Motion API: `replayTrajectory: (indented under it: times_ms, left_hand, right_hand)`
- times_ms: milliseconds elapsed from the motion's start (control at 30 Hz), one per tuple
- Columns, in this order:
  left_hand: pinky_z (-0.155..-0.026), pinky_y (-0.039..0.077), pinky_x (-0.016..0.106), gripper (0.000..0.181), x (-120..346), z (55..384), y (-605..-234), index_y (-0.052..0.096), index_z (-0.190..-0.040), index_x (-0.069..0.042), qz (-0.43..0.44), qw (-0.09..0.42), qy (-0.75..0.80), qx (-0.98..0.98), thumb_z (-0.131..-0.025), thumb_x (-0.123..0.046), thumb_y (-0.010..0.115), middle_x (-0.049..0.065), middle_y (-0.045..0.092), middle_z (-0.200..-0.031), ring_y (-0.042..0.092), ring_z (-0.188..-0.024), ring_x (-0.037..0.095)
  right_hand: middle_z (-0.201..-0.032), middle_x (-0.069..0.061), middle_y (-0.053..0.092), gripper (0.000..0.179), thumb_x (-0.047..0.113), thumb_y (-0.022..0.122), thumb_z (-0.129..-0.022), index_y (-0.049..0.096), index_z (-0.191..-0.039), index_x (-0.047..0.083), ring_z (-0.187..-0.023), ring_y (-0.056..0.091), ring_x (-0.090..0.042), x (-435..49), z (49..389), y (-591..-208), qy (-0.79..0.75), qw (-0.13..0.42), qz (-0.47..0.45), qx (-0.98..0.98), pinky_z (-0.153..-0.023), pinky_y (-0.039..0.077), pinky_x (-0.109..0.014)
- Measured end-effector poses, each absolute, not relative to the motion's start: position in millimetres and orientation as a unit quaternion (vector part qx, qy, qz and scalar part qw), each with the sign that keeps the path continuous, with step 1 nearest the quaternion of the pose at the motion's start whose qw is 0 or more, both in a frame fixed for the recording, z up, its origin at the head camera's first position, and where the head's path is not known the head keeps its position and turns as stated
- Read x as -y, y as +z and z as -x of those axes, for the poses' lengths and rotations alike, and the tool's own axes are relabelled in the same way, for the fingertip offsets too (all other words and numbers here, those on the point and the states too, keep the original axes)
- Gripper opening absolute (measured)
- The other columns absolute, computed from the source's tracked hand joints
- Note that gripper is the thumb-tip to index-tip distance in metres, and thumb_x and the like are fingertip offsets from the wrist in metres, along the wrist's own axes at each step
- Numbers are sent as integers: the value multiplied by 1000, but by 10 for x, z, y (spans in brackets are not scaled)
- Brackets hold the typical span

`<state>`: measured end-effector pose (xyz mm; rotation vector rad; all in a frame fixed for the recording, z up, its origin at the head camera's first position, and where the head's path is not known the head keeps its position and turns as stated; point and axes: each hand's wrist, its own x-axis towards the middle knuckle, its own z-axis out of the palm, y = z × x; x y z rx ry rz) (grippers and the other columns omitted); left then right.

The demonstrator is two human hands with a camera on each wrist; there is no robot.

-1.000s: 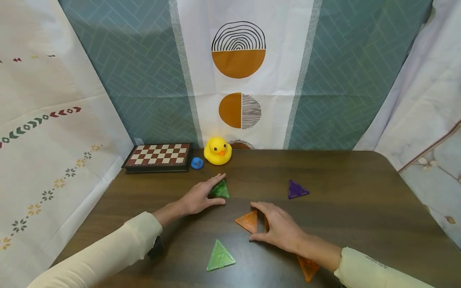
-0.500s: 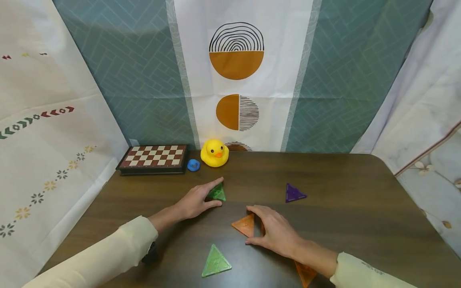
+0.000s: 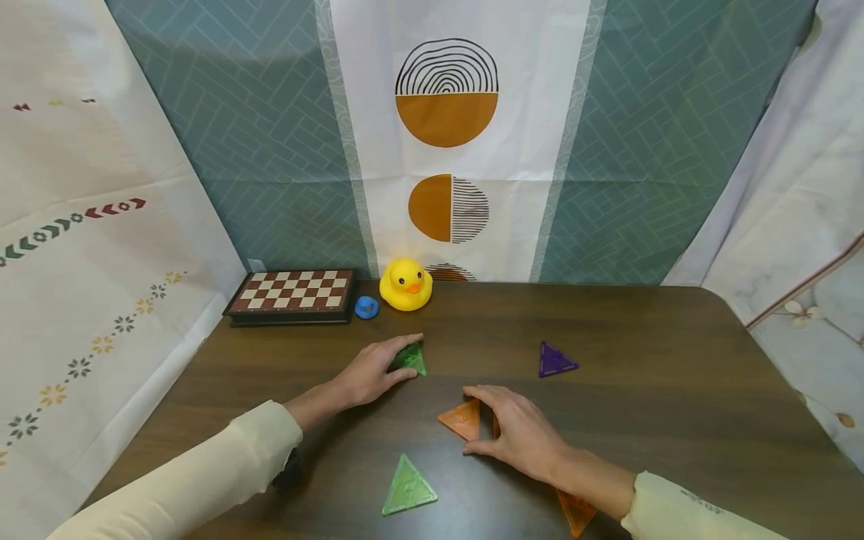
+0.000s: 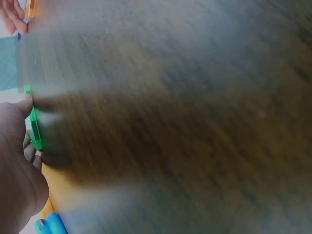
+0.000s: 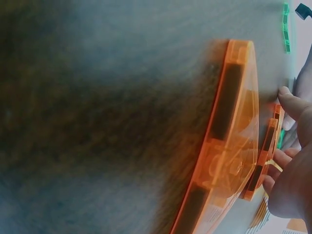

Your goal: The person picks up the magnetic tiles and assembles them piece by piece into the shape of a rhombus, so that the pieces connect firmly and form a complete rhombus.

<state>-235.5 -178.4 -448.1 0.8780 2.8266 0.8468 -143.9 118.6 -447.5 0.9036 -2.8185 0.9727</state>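
Observation:
My left hand (image 3: 367, 371) is around a green triangular magnetic tile (image 3: 413, 358) that lies on the table. In the left wrist view, the thumb touches the green tile's edge and other fingers reach its lower end. My right hand (image 3: 520, 435) curves over an orange triangular tile (image 3: 496, 426), which is mostly hidden beneath it; thumb and fingers span its sides. Just left of that lies another orange tile (image 3: 462, 418). A third orange tile (image 3: 575, 511) shows partly under the right forearm and looms large in the right wrist view.
A light green triangular tile (image 3: 408, 487) lies near the front. Farther back right is a purple triangular tile (image 3: 556, 360). A chessboard box (image 3: 293, 296), a small blue duck (image 3: 367, 307) and a yellow duck (image 3: 406, 284) stand along the back of the wooden table (image 3: 648, 352). Cloths hang behind.
My left thumb has drawn in slightly toward the fingers at the green tile. My right hand stays about the same. The head view shifts a little.

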Motion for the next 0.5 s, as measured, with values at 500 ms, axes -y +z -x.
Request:
replayTrajectory:
  times_ms: [500]
  left_hand:
    - [-107, 53, 47, 65, 1849, 2369, -4374, 60, -148, -5, -320, 18, 280, -905, -93, -26, 86, 8, 65, -146, 64, -124, 24]
  right_hand:
    - [-136, -11, 70, 73, 28, 98, -76, 68, -139, 6, -124, 67, -33, -1186, 1443, -4446, 312, 13, -290, 905, -102, 55, -52]
